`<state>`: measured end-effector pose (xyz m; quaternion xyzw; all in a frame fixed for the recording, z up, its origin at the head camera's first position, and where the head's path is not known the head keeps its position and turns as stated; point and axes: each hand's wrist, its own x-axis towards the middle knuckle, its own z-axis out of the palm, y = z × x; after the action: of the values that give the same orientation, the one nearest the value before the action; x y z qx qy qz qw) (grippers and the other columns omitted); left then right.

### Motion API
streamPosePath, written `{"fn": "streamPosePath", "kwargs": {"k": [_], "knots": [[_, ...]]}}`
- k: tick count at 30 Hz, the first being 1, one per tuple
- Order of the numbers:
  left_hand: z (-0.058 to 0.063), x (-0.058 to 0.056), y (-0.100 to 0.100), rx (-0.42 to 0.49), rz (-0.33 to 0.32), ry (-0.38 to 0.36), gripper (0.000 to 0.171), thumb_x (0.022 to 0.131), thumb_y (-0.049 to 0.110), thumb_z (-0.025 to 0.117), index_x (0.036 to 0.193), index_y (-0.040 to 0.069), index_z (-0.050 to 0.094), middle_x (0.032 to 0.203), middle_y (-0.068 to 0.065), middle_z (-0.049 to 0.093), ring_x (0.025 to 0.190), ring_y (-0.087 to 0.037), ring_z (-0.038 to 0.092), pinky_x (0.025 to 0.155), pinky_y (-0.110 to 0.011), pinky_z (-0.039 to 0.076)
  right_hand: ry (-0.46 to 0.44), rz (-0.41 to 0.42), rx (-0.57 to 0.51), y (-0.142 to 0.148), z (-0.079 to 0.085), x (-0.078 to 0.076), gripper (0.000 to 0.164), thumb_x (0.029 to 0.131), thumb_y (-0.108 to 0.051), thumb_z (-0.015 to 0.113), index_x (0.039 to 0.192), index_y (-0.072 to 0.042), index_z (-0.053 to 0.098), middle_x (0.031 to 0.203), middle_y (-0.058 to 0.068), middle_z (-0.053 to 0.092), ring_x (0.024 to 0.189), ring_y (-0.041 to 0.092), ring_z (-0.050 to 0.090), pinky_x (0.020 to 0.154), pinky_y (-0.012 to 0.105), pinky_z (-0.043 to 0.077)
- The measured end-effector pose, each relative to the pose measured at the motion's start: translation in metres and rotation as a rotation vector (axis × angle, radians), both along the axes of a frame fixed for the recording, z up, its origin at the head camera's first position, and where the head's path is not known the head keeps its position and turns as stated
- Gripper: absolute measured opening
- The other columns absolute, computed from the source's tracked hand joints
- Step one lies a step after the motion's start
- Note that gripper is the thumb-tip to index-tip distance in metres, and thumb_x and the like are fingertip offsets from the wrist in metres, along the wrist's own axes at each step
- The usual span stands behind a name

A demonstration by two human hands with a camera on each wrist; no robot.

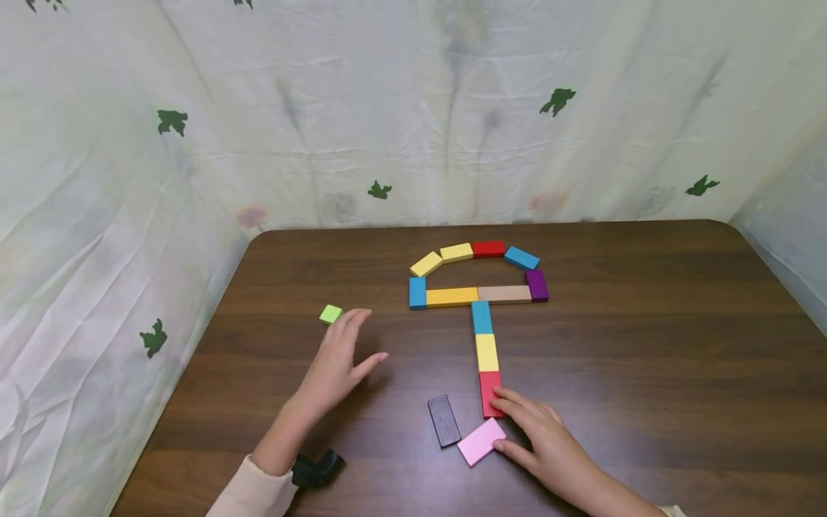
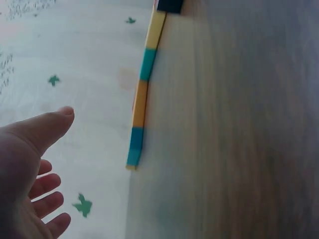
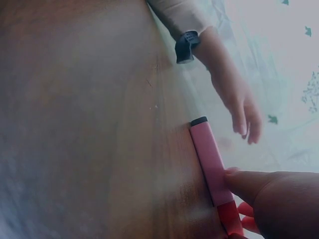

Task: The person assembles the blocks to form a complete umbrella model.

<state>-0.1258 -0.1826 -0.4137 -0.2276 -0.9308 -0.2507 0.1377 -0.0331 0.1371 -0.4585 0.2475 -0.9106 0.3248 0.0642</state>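
Note:
My right hand (image 1: 539, 438) is low on the table, its fingertips on the red block (image 1: 489, 394) at the bottom of a straight line of blocks. Its thumb touches the right end of a pink block (image 1: 478, 442), which lies slanted just below the red one. Left of the pink block is a black block (image 1: 444, 421). My left hand (image 1: 337, 362) hovers over the table with fingers spread and nothing between them, its fingertips overlapping a small lime green block (image 1: 331, 314) in the head view.
Above the red block, a yellow block (image 1: 487, 352) and a blue block (image 1: 482, 317) continue the line. It meets a closed dome shape of coloured blocks, with a purple block (image 1: 537, 286) at its right. A patterned curtain (image 1: 413, 115) hangs behind the table (image 1: 646, 373).

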Motion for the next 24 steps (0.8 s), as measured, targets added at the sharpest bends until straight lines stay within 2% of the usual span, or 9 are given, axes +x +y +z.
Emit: {"fn": "streamPosePath", "kwargs": {"k": [5,10,16,24], "knots": [[-0.007,-0.009,-0.011,0.068,0.041,0.012,0.065,0.075,0.021,0.074,0.127,-0.001,0.040,0.123,-0.017,0.041,0.115,-0.032,0.037,0.094,-0.046,0.031,-0.007,-0.004,0.003,0.000,0.000,0.000,0.053,0.074,-0.029,0.074,0.121,-0.013,0.056,0.131,-0.002,0.047,0.116,0.015,0.046,0.089,0.036,0.030],[-0.014,-0.016,-0.022,0.140,0.095,-0.043,0.063,0.079,0.020,0.071,0.128,-0.001,0.038,0.126,-0.018,0.038,0.116,-0.036,0.033,0.094,-0.050,0.028,-0.006,-0.005,0.006,0.000,-0.001,0.000,0.052,0.074,-0.030,0.074,0.120,-0.013,0.057,0.130,-0.002,0.047,0.115,0.015,0.046,0.089,0.037,0.031],[-0.025,-0.023,-0.037,0.220,0.171,-0.085,0.059,0.080,0.017,0.069,0.128,0.000,0.039,0.129,-0.019,0.035,0.117,-0.037,0.031,0.093,-0.052,0.028,0.019,0.003,0.005,0.000,-0.002,-0.001,0.052,0.074,-0.029,0.074,0.120,-0.013,0.057,0.130,-0.002,0.047,0.115,0.014,0.046,0.089,0.030,0.027],[-0.038,-0.031,-0.049,0.265,0.224,-0.124,0.060,0.082,0.020,0.067,0.130,-0.001,0.038,0.131,-0.020,0.031,0.120,-0.039,0.028,0.094,-0.054,0.026,0.017,-0.007,0.017,0.000,-0.002,0.000,0.053,0.074,-0.031,0.073,0.121,-0.014,0.056,0.131,-0.004,0.046,0.115,0.014,0.046,0.090,0.030,0.027]]}}
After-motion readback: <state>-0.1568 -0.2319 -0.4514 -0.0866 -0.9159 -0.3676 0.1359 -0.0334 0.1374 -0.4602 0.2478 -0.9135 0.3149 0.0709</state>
